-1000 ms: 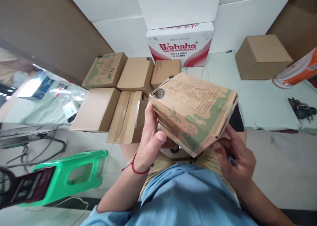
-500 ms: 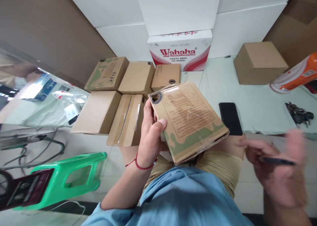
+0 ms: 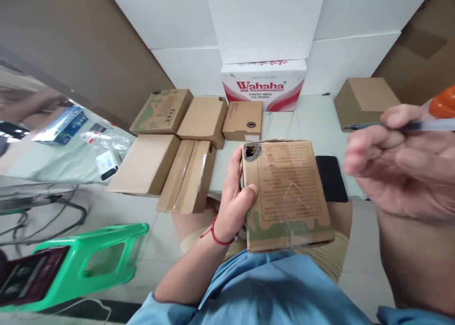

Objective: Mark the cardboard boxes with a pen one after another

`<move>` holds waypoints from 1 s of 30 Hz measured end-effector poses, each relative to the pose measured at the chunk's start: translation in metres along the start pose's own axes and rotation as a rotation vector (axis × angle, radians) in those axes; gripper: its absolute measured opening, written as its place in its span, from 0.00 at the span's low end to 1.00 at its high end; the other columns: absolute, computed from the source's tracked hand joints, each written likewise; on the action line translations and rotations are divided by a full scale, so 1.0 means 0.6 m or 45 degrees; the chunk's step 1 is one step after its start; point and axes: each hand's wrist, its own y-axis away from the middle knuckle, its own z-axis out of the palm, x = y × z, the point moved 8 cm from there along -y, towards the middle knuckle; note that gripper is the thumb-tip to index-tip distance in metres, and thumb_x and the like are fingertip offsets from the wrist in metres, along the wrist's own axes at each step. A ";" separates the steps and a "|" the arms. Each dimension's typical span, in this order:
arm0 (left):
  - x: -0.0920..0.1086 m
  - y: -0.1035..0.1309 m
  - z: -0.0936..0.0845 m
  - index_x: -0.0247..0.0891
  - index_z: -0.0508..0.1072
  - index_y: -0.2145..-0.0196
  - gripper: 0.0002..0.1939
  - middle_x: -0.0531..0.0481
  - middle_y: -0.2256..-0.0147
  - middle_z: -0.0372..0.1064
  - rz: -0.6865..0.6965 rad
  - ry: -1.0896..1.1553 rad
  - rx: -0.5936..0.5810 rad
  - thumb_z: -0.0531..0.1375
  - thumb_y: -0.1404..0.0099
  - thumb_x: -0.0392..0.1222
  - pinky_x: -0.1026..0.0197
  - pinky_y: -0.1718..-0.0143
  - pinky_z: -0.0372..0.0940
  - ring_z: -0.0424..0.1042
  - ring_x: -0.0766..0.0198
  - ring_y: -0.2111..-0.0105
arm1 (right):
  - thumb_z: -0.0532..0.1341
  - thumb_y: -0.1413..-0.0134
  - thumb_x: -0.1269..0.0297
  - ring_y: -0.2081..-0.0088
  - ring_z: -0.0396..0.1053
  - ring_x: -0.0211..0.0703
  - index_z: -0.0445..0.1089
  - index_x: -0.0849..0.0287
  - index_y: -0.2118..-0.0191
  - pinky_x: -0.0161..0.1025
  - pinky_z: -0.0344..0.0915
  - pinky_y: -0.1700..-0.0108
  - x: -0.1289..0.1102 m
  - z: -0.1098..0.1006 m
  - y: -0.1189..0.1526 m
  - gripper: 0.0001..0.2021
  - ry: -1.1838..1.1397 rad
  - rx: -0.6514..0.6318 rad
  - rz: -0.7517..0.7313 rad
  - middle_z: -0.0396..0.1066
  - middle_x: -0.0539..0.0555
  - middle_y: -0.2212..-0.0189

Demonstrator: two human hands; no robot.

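Left hand (image 3: 236, 204) clasping a green-patterned carton (image 3: 287, 192) by its near-left edge, carton just left of a black phone (image 3: 332, 179), right hand (image 3: 405, 166) curled, pinching a pen (image 3: 424, 125), right of the phone.

pen (image 3: 421, 125): cut off | orange container (image 3: 443, 103): cut off | carton print (image 3: 284, 182): illegible

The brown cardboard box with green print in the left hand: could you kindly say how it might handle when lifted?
The green-printed box will probably feel stiff, as its printed face looks flat. It may be light for its size, since only the left hand holds it, though any support beneath is hidden. Its corner could give around the dark-ringed hole.
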 end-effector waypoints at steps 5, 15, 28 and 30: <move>0.014 0.000 0.011 0.47 0.60 0.26 0.39 0.43 0.25 0.58 0.043 -0.047 -0.074 0.64 0.29 0.59 0.36 0.22 0.47 0.53 0.38 0.24 | 0.60 0.30 0.35 0.86 0.61 0.35 0.69 0.51 0.66 0.36 0.52 0.86 0.004 0.158 -0.019 0.24 -0.215 -0.423 0.105 0.75 0.46 0.79; 0.007 -0.005 0.006 0.46 0.62 0.29 0.38 0.41 0.31 0.64 -0.048 0.061 -0.112 0.67 0.30 0.56 0.36 0.26 0.54 0.63 0.39 0.30 | 0.70 0.37 0.64 0.73 0.72 0.39 0.77 0.53 0.60 0.36 0.64 0.73 0.015 0.163 0.006 0.02 0.409 -0.080 -0.096 0.77 0.48 0.71; 0.020 -0.002 0.013 0.46 0.61 0.29 0.37 0.42 0.31 0.63 -0.073 -0.009 -0.069 0.67 0.32 0.50 0.38 0.26 0.53 0.61 0.40 0.30 | 0.65 0.43 0.72 0.78 0.66 0.35 0.76 0.55 0.71 0.35 0.60 0.76 0.016 0.170 -0.004 0.07 0.601 -0.224 -0.098 0.73 0.46 0.78; 0.020 -0.003 0.015 0.45 0.61 0.30 0.38 0.42 0.32 0.63 -0.068 0.007 -0.083 0.67 0.32 0.51 0.38 0.26 0.53 0.62 0.40 0.31 | 0.64 0.43 0.73 0.78 0.65 0.35 0.75 0.55 0.71 0.35 0.59 0.76 0.015 0.161 -0.001 0.07 0.619 -0.151 -0.101 0.73 0.46 0.78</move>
